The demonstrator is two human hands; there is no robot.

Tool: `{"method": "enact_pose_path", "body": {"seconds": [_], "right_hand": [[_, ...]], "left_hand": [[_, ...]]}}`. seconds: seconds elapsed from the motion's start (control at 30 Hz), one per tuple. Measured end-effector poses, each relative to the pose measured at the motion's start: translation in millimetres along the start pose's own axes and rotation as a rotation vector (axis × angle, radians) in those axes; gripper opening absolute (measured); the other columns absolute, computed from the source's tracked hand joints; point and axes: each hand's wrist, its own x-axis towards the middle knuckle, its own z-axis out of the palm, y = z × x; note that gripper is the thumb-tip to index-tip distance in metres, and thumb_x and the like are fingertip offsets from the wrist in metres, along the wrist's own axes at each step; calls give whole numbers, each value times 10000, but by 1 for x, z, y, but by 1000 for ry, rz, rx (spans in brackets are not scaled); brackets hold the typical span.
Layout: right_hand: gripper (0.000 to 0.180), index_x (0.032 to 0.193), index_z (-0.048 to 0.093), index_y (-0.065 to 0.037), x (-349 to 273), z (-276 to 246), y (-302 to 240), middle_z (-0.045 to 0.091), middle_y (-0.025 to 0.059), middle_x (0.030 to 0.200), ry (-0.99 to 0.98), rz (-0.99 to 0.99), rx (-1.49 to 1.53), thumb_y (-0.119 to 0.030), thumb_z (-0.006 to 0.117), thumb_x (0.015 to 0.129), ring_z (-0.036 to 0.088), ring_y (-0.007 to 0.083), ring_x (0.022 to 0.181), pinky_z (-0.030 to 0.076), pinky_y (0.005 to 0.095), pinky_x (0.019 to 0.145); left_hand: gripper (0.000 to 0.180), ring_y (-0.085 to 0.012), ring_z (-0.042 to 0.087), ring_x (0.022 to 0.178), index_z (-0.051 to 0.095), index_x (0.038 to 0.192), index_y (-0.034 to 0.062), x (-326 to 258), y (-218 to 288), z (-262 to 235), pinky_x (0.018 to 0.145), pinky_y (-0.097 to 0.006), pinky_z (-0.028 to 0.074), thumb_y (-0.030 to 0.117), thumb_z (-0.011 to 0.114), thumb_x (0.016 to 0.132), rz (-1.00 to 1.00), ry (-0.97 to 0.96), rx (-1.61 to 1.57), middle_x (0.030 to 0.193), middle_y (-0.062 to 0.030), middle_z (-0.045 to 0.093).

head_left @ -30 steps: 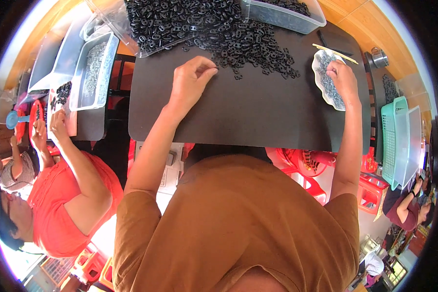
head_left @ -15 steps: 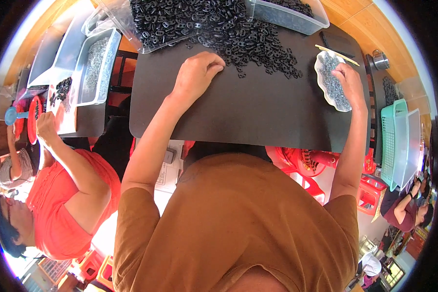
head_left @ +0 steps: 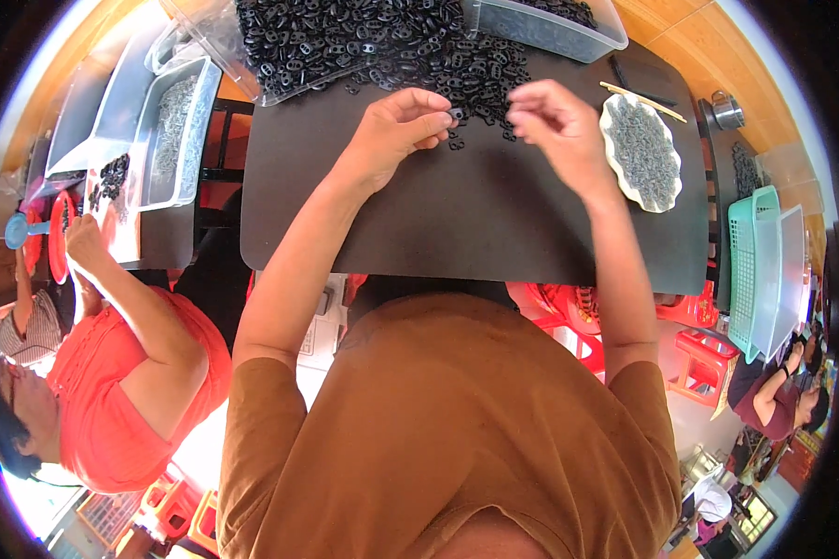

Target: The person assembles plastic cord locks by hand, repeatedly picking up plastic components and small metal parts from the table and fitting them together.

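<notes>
My left hand [head_left: 399,123] pinches a small black plastic piece [head_left: 456,114] between thumb and fingers, at the near edge of a big pile of black plastic pieces [head_left: 382,42] on a dark mat [head_left: 475,214]. My right hand [head_left: 555,121] has come close beside it, fingertips pinched together a little apart from the piece; whether something tiny is between them I cannot tell. A scalloped white dish of small grey metal parts [head_left: 640,151] lies to the right of my right hand.
A clear bin [head_left: 545,23] of black pieces stands at the back. A wooden stick [head_left: 643,101] lies by the dish. Teal and white baskets [head_left: 764,265] are at the right. At the left a person in red [head_left: 130,373] works beside trays [head_left: 172,130].
My right hand left the dish and moved left to meet my left hand. My left hand lifted a black piece from the pile's edge.
</notes>
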Motion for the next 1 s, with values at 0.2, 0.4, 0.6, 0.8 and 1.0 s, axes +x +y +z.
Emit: {"method": "enact_pose_path", "body": {"seconds": [0.2,0.4,0.6,0.8,1.0], "right_hand": [[190,996,687,-59,12,30,-4,641,59,811,-7,-460,-253,9,674,820,645,157,731,488,257,627],[98,965,676,-42,1,27,2,656,37,821,-15,-127,28,-34,664,868,619,112,695,490,231,621],[92,976,647,-35,-5,25,9,660,24,849,-113,222,484,-94,655,906,599,73,714,486,206,634],[111,969,653,-28,-1,8,16,676,34,898,-78,160,419,-95,672,882,635,98,791,508,227,687],[92,967,661,-34,-3,14,11,688,13,924,-44,142,303,-36,659,874,638,82,838,505,224,710]], "left_hand": [[140,-75,634,823,630,1044,71,6,-4,9,721,-189,518,71,657,906,-59,-145,-269,942,-35,675],[147,-87,622,798,640,1026,29,1,-9,27,708,-209,514,77,676,892,31,-69,-188,936,-45,678],[126,-67,609,769,655,982,9,-1,-9,38,685,-214,507,107,669,903,217,61,159,874,-22,675],[104,-66,610,741,647,930,11,-1,-11,40,682,-211,506,108,666,898,163,76,59,826,-32,671],[128,-72,621,720,645,914,3,-2,-8,45,666,-209,510,120,685,880,114,74,196,807,-36,671]]}}
